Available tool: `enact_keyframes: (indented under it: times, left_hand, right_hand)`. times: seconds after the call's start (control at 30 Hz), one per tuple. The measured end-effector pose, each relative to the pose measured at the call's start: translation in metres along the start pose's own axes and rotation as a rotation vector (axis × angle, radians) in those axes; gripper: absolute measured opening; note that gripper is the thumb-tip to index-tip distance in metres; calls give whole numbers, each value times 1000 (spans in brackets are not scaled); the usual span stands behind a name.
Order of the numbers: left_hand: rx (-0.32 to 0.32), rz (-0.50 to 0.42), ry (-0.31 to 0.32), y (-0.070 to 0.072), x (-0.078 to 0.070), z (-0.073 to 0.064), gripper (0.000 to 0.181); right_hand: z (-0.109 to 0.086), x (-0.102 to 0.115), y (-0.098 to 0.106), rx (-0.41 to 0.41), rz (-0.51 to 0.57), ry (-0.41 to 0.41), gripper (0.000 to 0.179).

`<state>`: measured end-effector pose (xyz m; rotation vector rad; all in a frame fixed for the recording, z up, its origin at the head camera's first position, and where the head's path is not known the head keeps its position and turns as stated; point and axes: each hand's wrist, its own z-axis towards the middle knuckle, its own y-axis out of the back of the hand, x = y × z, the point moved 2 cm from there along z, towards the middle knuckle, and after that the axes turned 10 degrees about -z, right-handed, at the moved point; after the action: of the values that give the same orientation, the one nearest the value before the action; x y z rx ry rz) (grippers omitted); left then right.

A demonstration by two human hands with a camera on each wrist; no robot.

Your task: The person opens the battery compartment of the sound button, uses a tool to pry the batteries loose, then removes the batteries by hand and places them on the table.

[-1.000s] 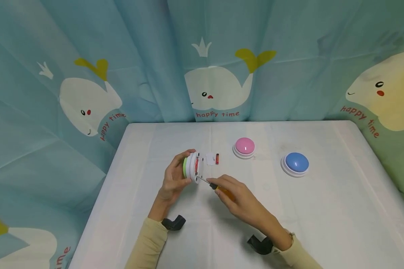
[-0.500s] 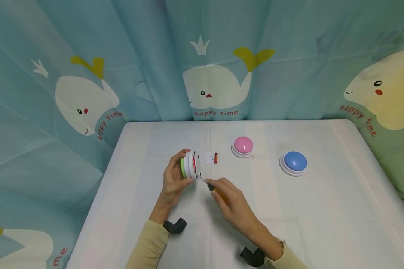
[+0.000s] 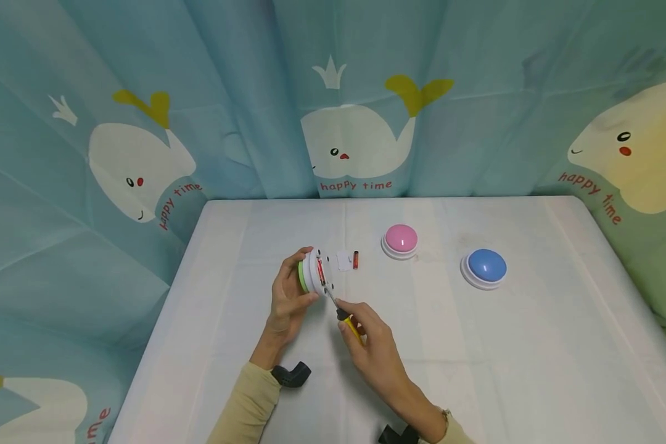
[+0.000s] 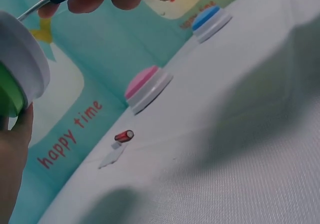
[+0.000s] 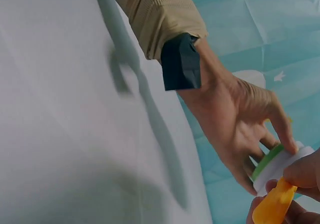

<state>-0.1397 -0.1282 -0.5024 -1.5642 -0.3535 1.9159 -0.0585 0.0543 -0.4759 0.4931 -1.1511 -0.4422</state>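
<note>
My left hand (image 3: 290, 297) grips a round white push-button light with a green top (image 3: 308, 272), turned on its side so its underside faces right. In that underside a battery slot shows a red battery (image 3: 320, 270). My right hand (image 3: 370, 338) holds a screwdriver (image 3: 348, 322) with a yellow and black handle, its metal tip right at the lower end of the slot. In the right wrist view the yellow handle (image 5: 275, 204) lies between thumb and fingers. The left wrist view shows the green dome (image 4: 9, 92) and white base from the side.
On the white table (image 3: 449, 357), just right of the held button, lie a small white cover (image 3: 344, 261) and a loose red battery (image 3: 356, 259). A pink-topped button (image 3: 401, 240) and a blue-topped one (image 3: 485, 267) stand farther right. A whale-print curtain (image 3: 244, 123) hangs behind.
My right hand has moved left and down, so the screwdriver now stands at a steeper angle with its tip still at the slot. The left hand and button have barely shifted.
</note>
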Motion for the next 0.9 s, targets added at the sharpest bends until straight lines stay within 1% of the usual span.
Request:
enact_keyframes:
  times: [0.2,0.37,0.47,0.63,0.77,0.9]
  left_hand:
    - [6,-2,9,0,2,0,70]
    - [-4,-16,28,-1,4,-1,70]
    - [-7,-35,38,-2,6,-1,71]
    - [-19,-57,45,-3,8,-2,72]
    - [-22,-58,46,-3,9,-2,71]
    - [-20,-72,60,-3,10,-3,71]
  right_hand:
    - [-3,2,-1,20,13,-74,40]
    - [-5,1,-4,-10,34,-63,41]
    - [-6,0,-9,-34,64,-61,42]
    - [-7,0,-15,-47,110,-94,42]
    - [-6,3,-17,-35,134,-122,40]
    - [-6,6,-16,-24,134,-147,40]
